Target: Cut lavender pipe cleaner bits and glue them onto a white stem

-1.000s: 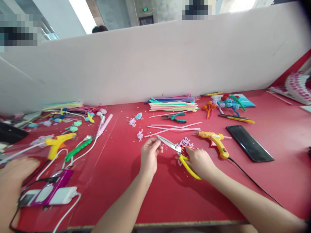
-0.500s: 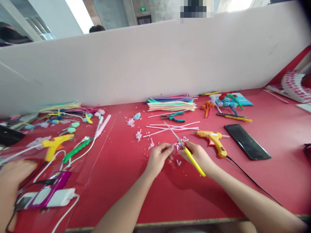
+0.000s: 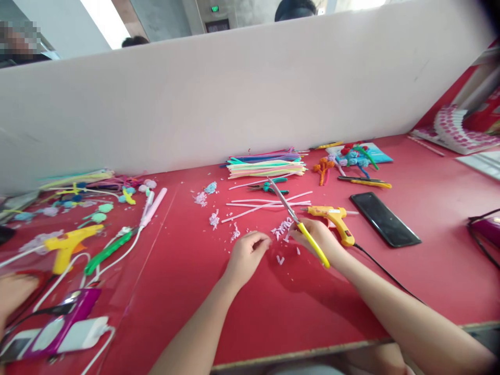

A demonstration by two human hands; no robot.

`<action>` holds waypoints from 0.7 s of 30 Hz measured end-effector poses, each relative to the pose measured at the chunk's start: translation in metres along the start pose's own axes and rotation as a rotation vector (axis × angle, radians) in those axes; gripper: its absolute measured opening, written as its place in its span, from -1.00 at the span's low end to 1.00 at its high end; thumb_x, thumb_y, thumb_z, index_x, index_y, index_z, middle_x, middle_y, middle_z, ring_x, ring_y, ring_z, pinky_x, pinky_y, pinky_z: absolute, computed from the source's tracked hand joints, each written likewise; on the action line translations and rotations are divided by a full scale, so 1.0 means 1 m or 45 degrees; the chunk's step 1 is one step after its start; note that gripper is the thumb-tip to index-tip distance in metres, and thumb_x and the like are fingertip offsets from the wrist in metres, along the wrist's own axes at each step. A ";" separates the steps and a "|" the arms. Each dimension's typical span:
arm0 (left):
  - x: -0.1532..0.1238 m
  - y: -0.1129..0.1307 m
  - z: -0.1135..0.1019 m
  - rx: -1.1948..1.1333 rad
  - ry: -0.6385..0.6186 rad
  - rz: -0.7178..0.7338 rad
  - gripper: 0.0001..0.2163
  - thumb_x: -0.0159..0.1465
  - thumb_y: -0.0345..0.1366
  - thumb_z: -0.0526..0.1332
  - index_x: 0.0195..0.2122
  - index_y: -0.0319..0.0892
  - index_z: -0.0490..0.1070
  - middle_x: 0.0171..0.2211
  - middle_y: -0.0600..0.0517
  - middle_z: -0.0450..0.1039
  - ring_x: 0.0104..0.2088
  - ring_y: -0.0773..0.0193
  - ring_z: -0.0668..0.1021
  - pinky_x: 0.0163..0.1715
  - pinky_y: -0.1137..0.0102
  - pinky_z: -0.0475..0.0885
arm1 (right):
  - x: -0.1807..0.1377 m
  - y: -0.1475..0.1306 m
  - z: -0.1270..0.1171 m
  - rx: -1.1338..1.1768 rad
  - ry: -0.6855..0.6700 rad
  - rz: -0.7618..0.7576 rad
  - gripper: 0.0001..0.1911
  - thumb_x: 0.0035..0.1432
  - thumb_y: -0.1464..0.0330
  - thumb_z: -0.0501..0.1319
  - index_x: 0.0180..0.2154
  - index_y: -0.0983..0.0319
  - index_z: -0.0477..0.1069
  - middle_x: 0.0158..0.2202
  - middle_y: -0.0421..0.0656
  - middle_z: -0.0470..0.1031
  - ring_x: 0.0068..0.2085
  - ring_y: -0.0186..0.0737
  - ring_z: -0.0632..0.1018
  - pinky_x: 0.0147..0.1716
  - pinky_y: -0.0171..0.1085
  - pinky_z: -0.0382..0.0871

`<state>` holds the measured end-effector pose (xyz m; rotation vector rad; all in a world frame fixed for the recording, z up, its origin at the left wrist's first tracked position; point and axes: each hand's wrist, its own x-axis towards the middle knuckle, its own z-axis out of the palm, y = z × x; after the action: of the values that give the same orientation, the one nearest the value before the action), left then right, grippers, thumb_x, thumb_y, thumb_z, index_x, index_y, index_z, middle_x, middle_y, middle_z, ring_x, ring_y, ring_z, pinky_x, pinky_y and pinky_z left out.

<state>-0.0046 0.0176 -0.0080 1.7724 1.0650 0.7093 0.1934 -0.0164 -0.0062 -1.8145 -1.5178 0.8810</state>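
Observation:
My right hand [image 3: 318, 238] is wrapped round the yellow-handled scissors [image 3: 310, 245]. Their metal blades point up and away to the left, close together. My left hand [image 3: 247, 256] is closed at the table's middle, thumb and fingertips pressed together; anything between them is too small to make out. Between my hands and a little beyond lies a pile of short pale-pink pipe cleaner pieces [image 3: 281, 228], with a few loose bits nearer me. Several long pink pipe cleaners [image 3: 269, 204] lie crossed behind the pile. Green-handled pliers [image 3: 269, 186] rest past them, partly behind the blades.
Bundled pipe cleaners [image 3: 265, 167] lie along the white partition [image 3: 219, 104]. Rightward are a yellow glue gun [image 3: 336, 221], a black phone [image 3: 385, 219] and pipe-cleaner flowers [image 3: 353, 156]. Leftward sit another glue gun [image 3: 64, 249], a purple-and-white power strip [image 3: 64, 328], cords and another person's hand [image 3: 17, 294].
My hands have moved apart slightly, the left drawing away from the scissors. The scissors have shifted right, uncovering the pile of pink pieces. The whole view has swung a little to the right.

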 end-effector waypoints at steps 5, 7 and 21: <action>0.003 -0.002 -0.005 0.175 0.056 0.074 -0.86 0.20 -0.35 0.12 -0.49 -0.16 0.37 -0.48 0.07 0.31 -0.43 0.30 0.37 -0.34 0.42 0.24 | 0.008 0.007 -0.010 -0.090 0.056 0.053 -0.75 0.00 0.19 0.13 -0.52 0.25 0.31 -0.65 -0.27 0.27 -0.61 -0.38 0.26 -0.63 -0.37 0.06; 0.002 -0.002 -0.003 0.209 0.043 0.086 -0.91 0.14 -0.44 0.14 -0.38 -0.14 0.39 -0.43 0.10 0.31 -0.46 0.33 0.35 -0.36 0.44 0.25 | 0.009 0.006 -0.011 -0.115 0.070 0.059 -0.73 -0.01 0.18 0.14 -0.54 0.24 0.29 -0.66 -0.28 0.25 -0.62 -0.38 0.24 -0.64 -0.38 0.03; -0.004 -0.003 0.011 0.248 -0.253 0.096 -0.86 0.12 -0.47 0.14 -0.47 -0.12 0.43 -0.34 0.04 0.35 -0.32 0.24 0.43 -0.25 0.36 0.25 | 0.004 0.003 0.001 -0.144 0.014 -0.094 -0.75 -0.01 0.23 0.13 -0.59 0.23 0.18 -0.65 -0.31 0.16 -0.58 -0.39 0.19 -0.60 -0.37 -0.03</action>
<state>0.0017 0.0100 -0.0154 2.0131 0.9624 0.4747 0.1950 -0.0129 -0.0098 -1.8266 -1.6457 0.7631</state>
